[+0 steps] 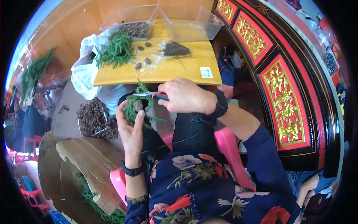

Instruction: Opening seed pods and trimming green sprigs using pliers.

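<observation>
A yellow bench (179, 71) spans the far side, carrying a heap of green foliage (116, 50) at its left and a bundle of dark wires (175, 50) towards its right. The green sprig (129, 112) is off the near edge of the bench, above the lap, with the red-and-black-handled pliers (160, 96) at its far end and a brown pine cone (138, 106) set among its needles. To work cleanly here, I would keep the cone pinned, put only the tip of the tool to the stem and turn the needles aside so that none are caught; whether the jaws grip anything is too small to tell. The left hand (130, 132) pinches the sprig and cone from the near side, thumb by the cone and index finger along the left needles. The right hand (184, 95) is clenched round the handles, back upward, forearm slanting in from the right, the tool pointing left.
</observation>
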Available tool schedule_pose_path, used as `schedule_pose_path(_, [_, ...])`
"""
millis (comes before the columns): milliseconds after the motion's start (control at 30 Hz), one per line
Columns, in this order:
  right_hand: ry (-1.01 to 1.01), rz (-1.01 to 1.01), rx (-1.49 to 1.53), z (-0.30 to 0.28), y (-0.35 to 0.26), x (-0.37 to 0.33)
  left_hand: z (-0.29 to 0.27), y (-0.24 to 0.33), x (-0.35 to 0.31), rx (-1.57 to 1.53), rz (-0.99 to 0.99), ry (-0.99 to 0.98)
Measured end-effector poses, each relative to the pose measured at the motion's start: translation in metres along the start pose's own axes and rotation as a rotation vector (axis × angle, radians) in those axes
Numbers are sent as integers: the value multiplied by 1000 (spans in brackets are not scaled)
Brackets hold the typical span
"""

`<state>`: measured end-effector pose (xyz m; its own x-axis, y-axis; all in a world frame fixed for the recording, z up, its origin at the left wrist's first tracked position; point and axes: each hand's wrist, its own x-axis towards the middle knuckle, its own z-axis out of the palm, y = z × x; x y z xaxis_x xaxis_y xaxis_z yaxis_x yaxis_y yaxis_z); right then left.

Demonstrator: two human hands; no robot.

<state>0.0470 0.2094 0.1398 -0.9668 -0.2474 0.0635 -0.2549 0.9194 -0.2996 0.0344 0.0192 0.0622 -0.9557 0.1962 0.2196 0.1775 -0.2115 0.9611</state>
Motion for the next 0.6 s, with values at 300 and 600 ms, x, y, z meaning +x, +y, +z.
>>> schedule_pose_path(300, [425,607,420,-114,124,94,-16,-5,3,-53,-119,111])
schedule_pose_path(600, [468,869,629,-89,232,94,-20,-23,19,-69,-288,37])
